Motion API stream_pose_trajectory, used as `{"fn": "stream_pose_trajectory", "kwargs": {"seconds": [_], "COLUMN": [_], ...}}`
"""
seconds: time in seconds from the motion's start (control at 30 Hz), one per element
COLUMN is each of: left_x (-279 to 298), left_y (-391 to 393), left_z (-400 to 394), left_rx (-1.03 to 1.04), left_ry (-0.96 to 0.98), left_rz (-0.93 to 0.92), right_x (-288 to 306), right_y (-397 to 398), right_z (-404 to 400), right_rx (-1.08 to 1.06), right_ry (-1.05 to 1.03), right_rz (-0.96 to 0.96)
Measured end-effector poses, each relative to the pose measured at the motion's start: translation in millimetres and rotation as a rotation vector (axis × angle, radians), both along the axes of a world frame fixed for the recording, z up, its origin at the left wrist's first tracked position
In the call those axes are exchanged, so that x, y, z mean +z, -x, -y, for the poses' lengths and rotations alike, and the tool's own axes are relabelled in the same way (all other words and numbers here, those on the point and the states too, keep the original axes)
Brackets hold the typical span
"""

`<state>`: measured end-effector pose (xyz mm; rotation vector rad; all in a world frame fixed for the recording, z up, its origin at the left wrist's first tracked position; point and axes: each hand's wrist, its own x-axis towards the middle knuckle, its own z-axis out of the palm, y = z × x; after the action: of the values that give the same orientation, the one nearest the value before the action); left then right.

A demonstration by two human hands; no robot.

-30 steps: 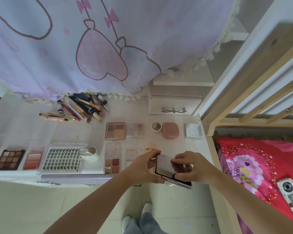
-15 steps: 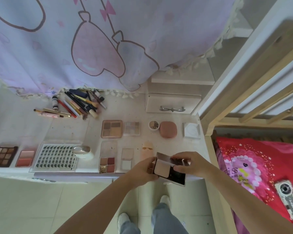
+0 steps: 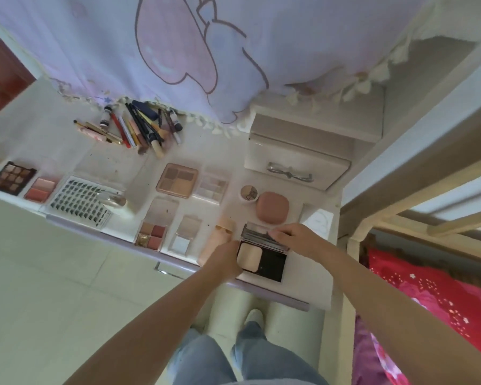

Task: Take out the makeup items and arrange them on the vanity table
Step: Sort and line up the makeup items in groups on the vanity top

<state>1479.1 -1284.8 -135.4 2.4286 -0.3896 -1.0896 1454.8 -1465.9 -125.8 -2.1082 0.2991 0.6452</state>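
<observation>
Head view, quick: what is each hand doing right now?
Left hand: grips the left edge of the open black powder compact on the vanity table.
Right hand: pinches the compact's raised mirrored lid.

A lilac fabric curtain (image 3: 122,45) with pink cartoon outlines is filling the upper frame; a red floral bedspread (image 3: 428,295) is showing lower right; a black rectangular compact (image 3: 271,263) is showing a cream pan at centre.

Soft even daylight, slight blur, wide-angle bending at edges.
</observation>
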Motion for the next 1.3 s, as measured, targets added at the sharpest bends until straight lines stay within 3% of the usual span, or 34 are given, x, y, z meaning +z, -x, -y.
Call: {"fn": "stream_pose_trajectory", "kwargs": {"seconds": [0.3,0.6,1.0,1.1,1.17,1.3], "left_x": [-1,0,-5,-5,-4,2], "left_y": [13,25,30,31,31,25], "left_z": [6,14,13,13,12,12], "left_rx": [0.124,0.140,0.101,0.101,0.096,0.095], "left_ry": [-0.131,-0.244,-0.287,-0.290,-0.288,-0.272], "left_rz": [0.105,0.196,0.273,0.287,0.324,0.431], "right_x": [-4,-16,-8,-4,-6,-18], "right_y": [-17,-27,-11,-5,-3,4], "right_z": [4,-2,16,38,59,94], "right_rx": [0.050,0.051,0.056,-0.022,0.031,0.327], "right_ry": [-0.027,0.159,0.047,0.158,0.367,0.659], "right_rz": [0.064,0.130,0.145,0.342,0.432,0.137]}}
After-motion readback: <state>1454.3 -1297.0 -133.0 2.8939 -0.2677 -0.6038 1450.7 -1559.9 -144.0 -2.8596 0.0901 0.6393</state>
